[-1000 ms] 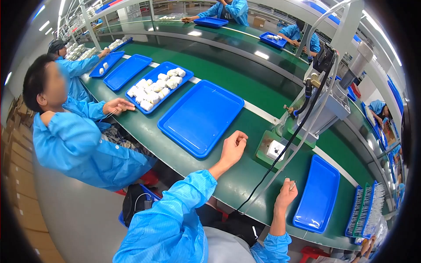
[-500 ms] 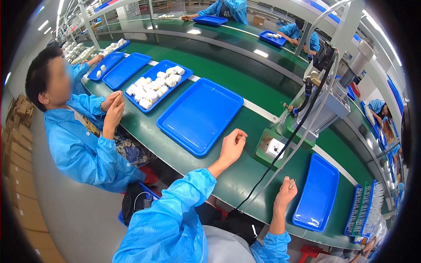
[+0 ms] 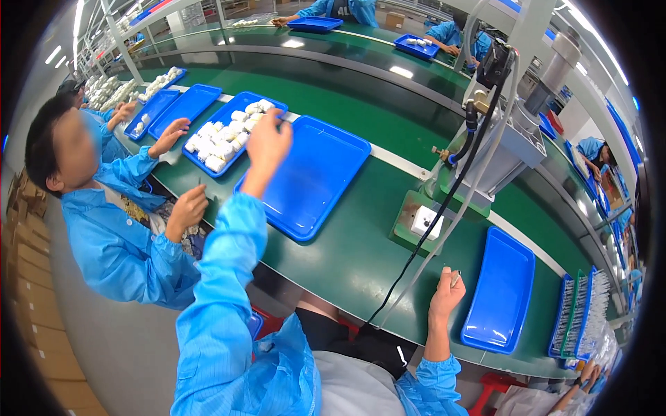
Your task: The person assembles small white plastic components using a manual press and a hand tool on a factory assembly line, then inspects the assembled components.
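Left hand: your left hand (image 3: 269, 142) is stretched far out to the left, over the near right corner of the tray of white parts (image 3: 229, 132); its fingers (image 3: 281, 125) are curled toward the white parts (image 3: 220, 147), and whether they pinch one you cannot tell from this angle.
Right hand: your right hand (image 3: 446, 295) rests at the near edge of the bench (image 3: 361, 243), fingers closed around a small thin metal piece (image 3: 454, 279) that sticks up between them.
Tray of white parts: it lies on the bench to the left of the empty blue tray (image 3: 309, 177), the two nearly touching; the white parts fill its middle and far end.
Fixture: a small white block (image 3: 422, 222) sits on a green base plate (image 3: 416, 225), between your two hands, under the grey press (image 3: 506, 149).
Cable: a black cable (image 3: 444, 208) runs from the press down across the bench edge.
Right side: a second empty blue tray (image 3: 501, 291) lies just beside your right hand.
Neighbour: a person in a blue coat (image 3: 118, 243) sits to your left, one hand (image 3: 168, 136) at the tray of white parts, well apart from your own.
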The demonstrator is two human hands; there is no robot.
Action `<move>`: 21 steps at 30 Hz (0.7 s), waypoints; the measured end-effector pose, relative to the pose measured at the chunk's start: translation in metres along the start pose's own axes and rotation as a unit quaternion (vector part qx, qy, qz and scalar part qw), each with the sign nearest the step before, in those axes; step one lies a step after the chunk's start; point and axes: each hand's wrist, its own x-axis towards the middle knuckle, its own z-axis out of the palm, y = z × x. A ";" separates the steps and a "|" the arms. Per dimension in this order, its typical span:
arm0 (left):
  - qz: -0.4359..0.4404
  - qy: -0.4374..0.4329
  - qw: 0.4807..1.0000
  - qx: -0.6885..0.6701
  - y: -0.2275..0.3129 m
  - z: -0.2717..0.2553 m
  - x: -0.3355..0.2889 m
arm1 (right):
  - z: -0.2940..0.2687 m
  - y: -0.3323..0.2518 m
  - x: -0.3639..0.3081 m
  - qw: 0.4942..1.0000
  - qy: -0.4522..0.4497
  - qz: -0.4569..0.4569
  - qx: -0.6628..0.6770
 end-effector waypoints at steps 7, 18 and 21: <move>-0.072 -0.096 0.944 0.307 -0.081 0.039 0.049 | -0.005 -0.004 -0.006 0.999 0.014 -0.019 -0.033; -0.104 -0.150 0.946 0.266 -0.103 0.033 0.062 | 0.003 -0.009 -0.003 1.000 0.007 0.014 -0.027; -0.246 -0.142 0.881 -0.378 -0.061 0.017 0.039 | 0.000 -0.007 -0.003 0.999 0.017 0.010 -0.040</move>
